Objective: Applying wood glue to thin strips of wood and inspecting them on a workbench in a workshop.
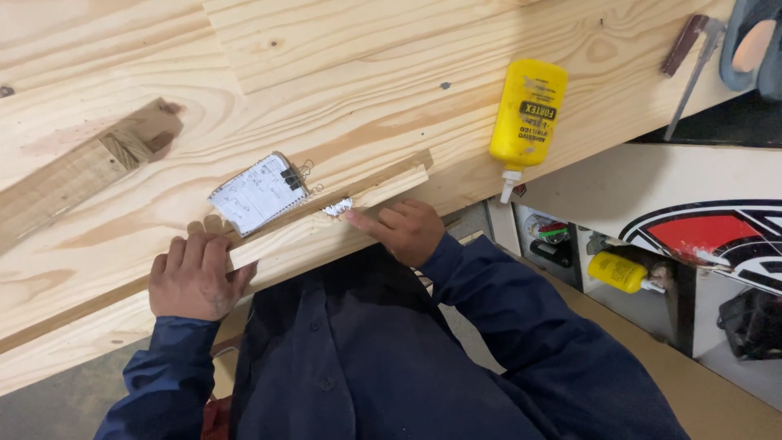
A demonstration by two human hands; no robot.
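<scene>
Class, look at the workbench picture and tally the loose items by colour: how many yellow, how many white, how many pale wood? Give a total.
Yellow: 2, glue bottle on the bench and second glue bottle on the shelf
White: 2, clipped notepad and white glue patch
Pale wood: 1, wood strip under the left hand and right hand
Total: 5
</scene>
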